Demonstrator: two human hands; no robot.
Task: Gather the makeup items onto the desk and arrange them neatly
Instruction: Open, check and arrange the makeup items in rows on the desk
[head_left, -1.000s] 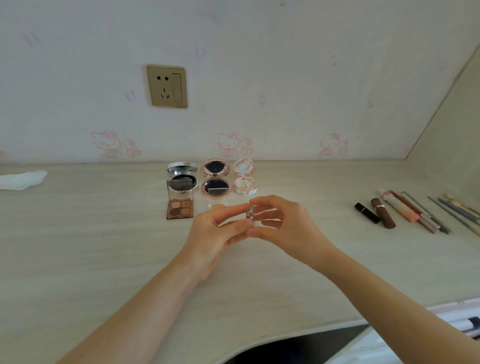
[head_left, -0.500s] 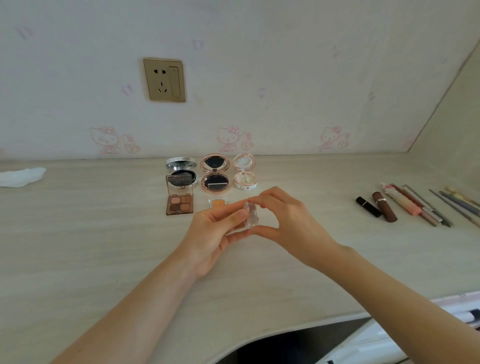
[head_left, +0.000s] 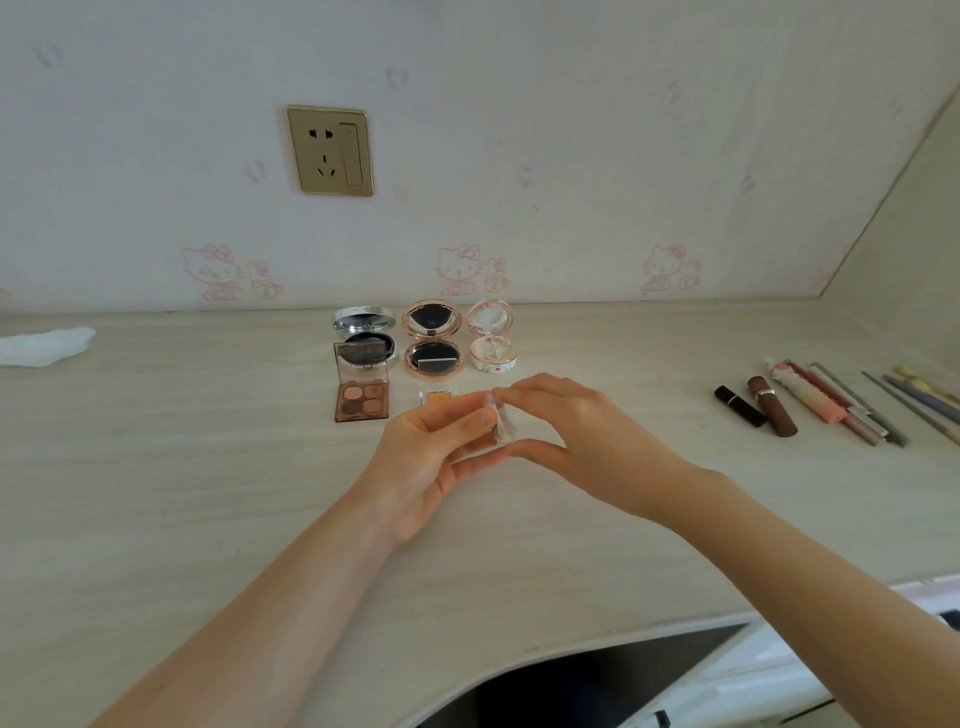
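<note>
Fingertips (head_left: 480, 415) still pinching clear case (head_left: 503, 425)

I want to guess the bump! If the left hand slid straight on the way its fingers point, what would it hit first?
Probably the right hand: the left hand points right, and both pinch the small clear plastic case between them. Depth is unclear, though.

Soft even daylight, faint shadows, wide-angle bowing (edges), slight softness
</note>
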